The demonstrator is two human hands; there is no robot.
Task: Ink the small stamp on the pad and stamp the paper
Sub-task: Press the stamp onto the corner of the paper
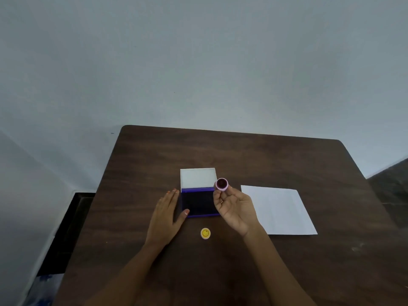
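Observation:
My right hand (235, 208) holds a small round pink stamp (221, 184) between fingertips, its dark inked face turned up toward me, above the right edge of the ink pad. The ink pad (199, 203) is a purple case lying open, its dark pad facing up and its white lid (197, 177) folded back behind. My left hand (166, 215) rests flat on the table against the pad's left side, thumb touching its front corner. A white sheet of paper (284, 212) lies to the right of my right hand.
A small yellow round cap with a smiley face (205, 233) sits on the dark wooden table (242, 155) just in front of the pad. The table's left edge drops to a dark floor; a pale wall stands behind.

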